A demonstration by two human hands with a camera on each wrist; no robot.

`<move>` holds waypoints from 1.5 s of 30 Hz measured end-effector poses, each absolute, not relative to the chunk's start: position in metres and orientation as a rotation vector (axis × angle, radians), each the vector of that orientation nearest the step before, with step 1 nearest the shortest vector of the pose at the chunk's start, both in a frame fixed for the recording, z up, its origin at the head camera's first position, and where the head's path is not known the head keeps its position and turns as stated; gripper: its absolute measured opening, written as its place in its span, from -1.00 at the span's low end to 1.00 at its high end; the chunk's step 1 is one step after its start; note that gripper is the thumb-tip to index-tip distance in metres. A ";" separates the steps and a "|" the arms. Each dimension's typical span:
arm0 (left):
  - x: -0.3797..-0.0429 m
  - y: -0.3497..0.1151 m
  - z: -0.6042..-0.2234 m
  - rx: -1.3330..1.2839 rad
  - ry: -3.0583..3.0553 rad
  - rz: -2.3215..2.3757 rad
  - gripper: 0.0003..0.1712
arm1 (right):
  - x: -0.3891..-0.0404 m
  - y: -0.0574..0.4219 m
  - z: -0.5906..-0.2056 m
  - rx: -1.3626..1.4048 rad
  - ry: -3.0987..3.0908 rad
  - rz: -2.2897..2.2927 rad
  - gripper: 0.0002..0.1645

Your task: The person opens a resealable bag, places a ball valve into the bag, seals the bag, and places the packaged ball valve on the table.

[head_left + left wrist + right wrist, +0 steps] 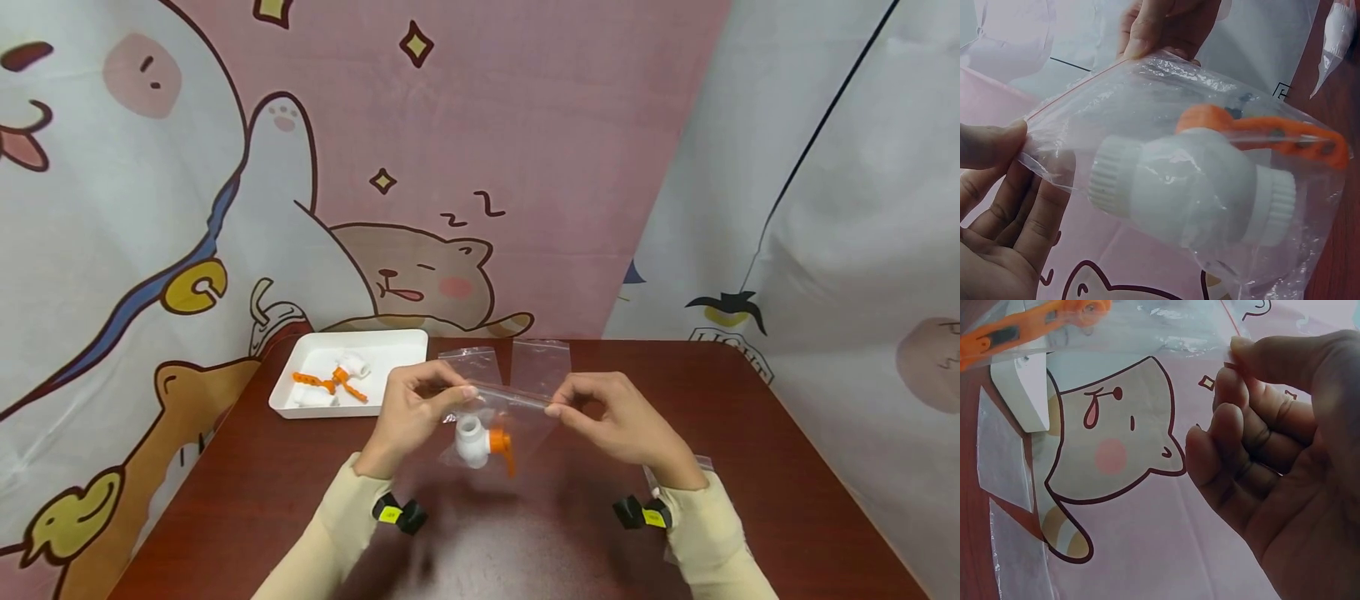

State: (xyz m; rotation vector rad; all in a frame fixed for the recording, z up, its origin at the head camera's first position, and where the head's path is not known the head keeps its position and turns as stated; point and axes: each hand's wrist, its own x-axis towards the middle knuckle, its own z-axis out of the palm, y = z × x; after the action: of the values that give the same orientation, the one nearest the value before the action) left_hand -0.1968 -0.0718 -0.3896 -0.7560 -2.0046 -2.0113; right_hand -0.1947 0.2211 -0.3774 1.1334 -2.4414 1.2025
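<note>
Between my two hands hangs a clear zip bag point(1160, 81), lifted above the table. Inside it lies a white plastic ball valve point(472, 442) with an orange lever handle point(1272, 139). My left hand point(414, 410) pinches one top corner of the bag between thumb and fingers. At the opposite top corner, my right hand point(626, 417) pinches the bag's edge the same way. A red line runs along the bag's top edge, stretched straight from hand to hand.
At the back left stands a white tray point(405, 354) with white valve bodies and orange handles point(313, 382). Two flat clear bags point(542, 367) lie at the table's back edge. Another bag with a white part point(1340, 28) lies by the right forearm. A printed cloth hangs behind the table point(750, 417).
</note>
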 end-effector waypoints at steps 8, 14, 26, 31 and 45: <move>-0.195 -0.072 -0.389 -0.738 -2.007 -2.059 -0.91 | -0.195 0.222 -0.378 1.178 -2.428 1.173 -0.78; -0.193 -0.072 -0.387 -0.733 -1.949 -2.179 -0.78 | -0.194 0.220 -0.379 1.142 -2.398 1.240 -0.76; -0.193 -0.061 -0.384 -0.805 -1.913 -2.166 -0.80 | -0.190 0.204 -0.397 0.856 -2.463 1.609 -0.78; -0.193 -0.057 -0.381 -0.809 -1.873 -2.216 -0.77 | -0.192 0.191 -0.407 0.879 -2.385 1.750 -0.76; -0.201 -0.066 -0.387 -0.760 -1.999 -2.198 -0.82 | -0.192 0.184 -0.399 0.755 -2.443 1.767 -0.73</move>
State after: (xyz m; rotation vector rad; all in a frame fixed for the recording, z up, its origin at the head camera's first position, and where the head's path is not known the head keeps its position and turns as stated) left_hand -0.2011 -0.0662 -0.3869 -0.7595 -1.9990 -2.1984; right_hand -0.1923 0.1844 -0.3987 0.7555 -2.4431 1.7670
